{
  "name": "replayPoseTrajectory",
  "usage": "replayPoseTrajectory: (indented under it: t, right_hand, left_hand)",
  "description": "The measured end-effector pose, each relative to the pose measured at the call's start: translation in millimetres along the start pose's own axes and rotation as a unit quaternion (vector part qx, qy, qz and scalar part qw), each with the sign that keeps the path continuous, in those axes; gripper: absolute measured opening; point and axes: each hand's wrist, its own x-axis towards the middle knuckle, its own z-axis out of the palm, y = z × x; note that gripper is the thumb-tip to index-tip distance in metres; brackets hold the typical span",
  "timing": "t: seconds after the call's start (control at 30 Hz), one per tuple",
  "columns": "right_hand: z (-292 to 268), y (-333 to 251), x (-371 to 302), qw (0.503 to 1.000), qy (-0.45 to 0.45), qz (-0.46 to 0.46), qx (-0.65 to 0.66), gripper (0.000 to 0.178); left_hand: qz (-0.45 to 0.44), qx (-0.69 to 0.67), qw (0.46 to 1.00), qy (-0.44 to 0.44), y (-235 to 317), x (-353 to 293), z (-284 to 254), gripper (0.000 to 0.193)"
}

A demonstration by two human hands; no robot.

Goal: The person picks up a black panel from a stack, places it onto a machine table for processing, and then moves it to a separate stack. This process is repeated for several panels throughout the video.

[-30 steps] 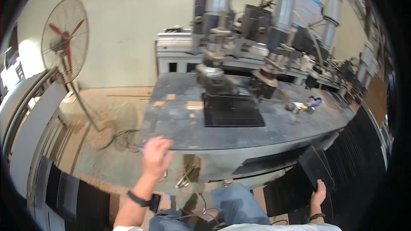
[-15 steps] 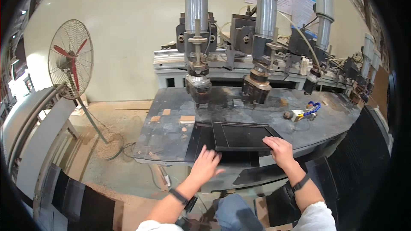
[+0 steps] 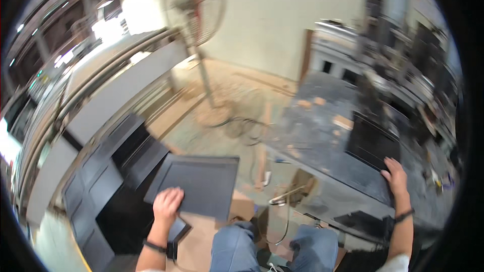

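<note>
Left-hand panel: dark framed panel (image 3: 207, 180), gripped at its near-left edge by the left hand (image 3: 167, 205); curled fingers over the rim, thumb hidden.
Lie of it: reaches rightward and away from those fingers, tilted, beside the stacked panels (image 3: 107, 184); nearly square in view, long axis uncertain.
Desk panel: black panel (image 3: 372, 142) flat on the grey desk (image 3: 315, 143), forward-left of the right fingers; longer edges slant toward near right.
Right hand (image 3: 397, 177): nearer this panel, fingers at its near-right corner; blurred, cannot tell whether pinching or merely resting.
</note>
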Motion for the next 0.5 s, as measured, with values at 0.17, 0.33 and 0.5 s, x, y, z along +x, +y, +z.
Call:
replayPoseTrajectory:
  t: [0.17, 0.33, 0.5]
  right_hand:
    - [2, 1, -7, 0.999, -0.022, 0.036, -0.026, 0.061]
    - [-29, -31, -31, 0.998, -0.02, 0.061, -0.022, 0.063]
    - [-65, 48, -132, 0.985, -0.016, 0.141, -0.102, 0.066]
  left_hand:
    - [-0.17, 0.1, 0.98, -0.005, -115, -35, 58, 0.038]
    - [-0.303, 0.241, 0.918, -0.09, -197, -58, 114, 0.039]
    - [-0.435, 0.202, 0.84, -0.254, -233, -107, 158, 0.079]
